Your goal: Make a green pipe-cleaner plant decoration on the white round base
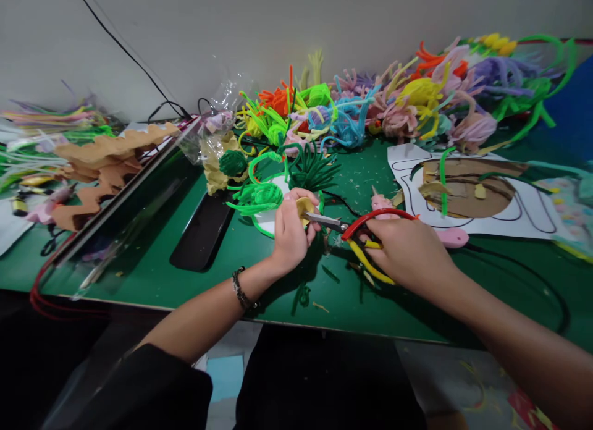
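My right hand (407,244) is closed around the red and yellow handles of a pair of scissors (328,221). The blades point left and reach a small tan piece of material (304,209), perhaps paper or card. That piece is pinched in the fingers of my left hand (293,227). I cannot tell whether the blades are cutting into it. Just behind my left hand, a bright green pipe-cleaner figure (259,195) lies on a white piece edged in green. A dark green pipe-cleaner tuft (312,167) stands beyond it.
A black phone (202,232) lies left of my hands. Colourful pipe-cleaner bundles (352,118) line the wall. On the right are a pink glue gun (451,237) with its cord and a white sheet (403,164) with cardboard. Brown jagged cardboard (99,167) stands at left.
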Tool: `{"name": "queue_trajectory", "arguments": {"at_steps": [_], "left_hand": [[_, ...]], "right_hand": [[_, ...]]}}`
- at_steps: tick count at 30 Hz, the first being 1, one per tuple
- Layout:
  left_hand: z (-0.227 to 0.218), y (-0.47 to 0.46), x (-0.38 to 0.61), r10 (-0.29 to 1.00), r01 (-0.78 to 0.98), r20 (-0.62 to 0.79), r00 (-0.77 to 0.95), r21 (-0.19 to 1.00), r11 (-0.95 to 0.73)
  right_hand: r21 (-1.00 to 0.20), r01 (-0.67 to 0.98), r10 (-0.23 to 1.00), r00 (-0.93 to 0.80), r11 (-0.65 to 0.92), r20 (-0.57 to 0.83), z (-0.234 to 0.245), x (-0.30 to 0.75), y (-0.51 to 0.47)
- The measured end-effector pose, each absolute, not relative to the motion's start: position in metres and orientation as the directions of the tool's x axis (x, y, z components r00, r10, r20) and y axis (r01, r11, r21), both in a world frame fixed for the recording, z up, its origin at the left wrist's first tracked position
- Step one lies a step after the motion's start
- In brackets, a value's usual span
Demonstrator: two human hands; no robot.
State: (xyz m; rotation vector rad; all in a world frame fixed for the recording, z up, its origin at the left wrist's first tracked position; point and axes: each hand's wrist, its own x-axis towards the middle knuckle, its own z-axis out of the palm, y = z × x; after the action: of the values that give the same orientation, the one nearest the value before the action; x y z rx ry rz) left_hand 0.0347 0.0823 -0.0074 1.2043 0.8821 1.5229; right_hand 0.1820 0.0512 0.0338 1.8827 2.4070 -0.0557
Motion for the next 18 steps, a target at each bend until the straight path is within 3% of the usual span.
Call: {"name": "queue_trajectory", "arguments": {"at_steps": [18], "left_hand": [[-0.0055, 0.0811, 0.0360, 0.975, -0.285, 0.203, -0.086, 0.933, -0.219]], "right_hand": [[-0.035, 0.969, 0.963, -0.246, 0.243, -0.107, 0.0291, 0.1811, 0.0528]]}}
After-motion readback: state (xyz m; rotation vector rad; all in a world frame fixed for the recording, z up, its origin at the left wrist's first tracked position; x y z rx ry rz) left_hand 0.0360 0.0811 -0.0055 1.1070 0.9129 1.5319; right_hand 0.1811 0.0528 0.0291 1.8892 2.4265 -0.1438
